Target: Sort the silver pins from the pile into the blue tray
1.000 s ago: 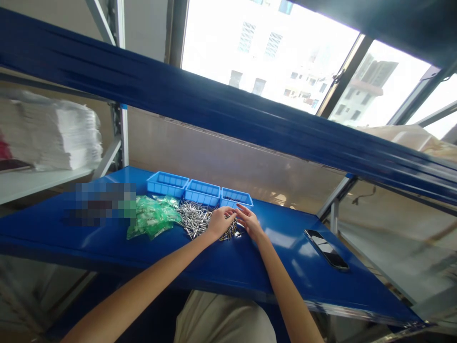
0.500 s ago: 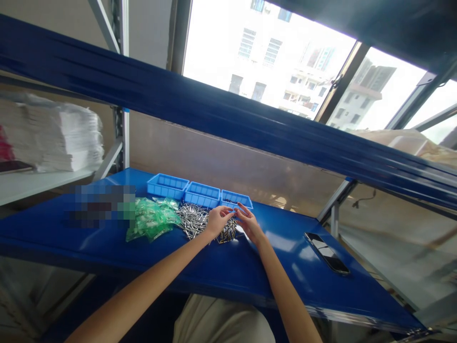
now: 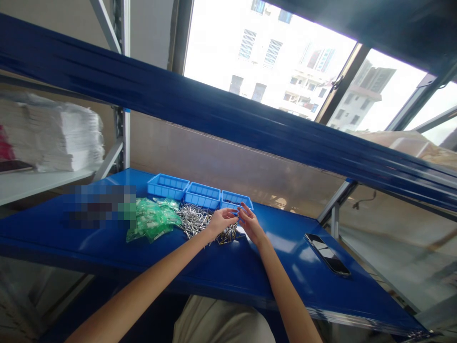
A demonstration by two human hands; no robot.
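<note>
My left hand [image 3: 219,223] and my right hand [image 3: 250,225] meet at the fingertips, just in front of the right blue bin [image 3: 236,199]. Both are closed in a pinch; whatever lies between the fingers is too small to make out. Under and beside my left hand lies a pile of silver metal pins [image 3: 193,220]. Darker, brass-toned pieces [image 3: 228,234] lie below the fingertips, partly covered by my left hand. Some small dark parts show inside the right bin.
Green plastic packets [image 3: 153,219] lie left of the pins. Two more blue bins, the left [image 3: 167,186] and the middle [image 3: 202,195], stand behind. A phone [image 3: 327,254] rests at the right on the blue table [image 3: 228,271]. A blue beam [image 3: 214,109] crosses above.
My left hand has shifted slightly right and down, covering more of the brass-toned pieces. My right hand has barely moved, and the fingertips remain close together.
</note>
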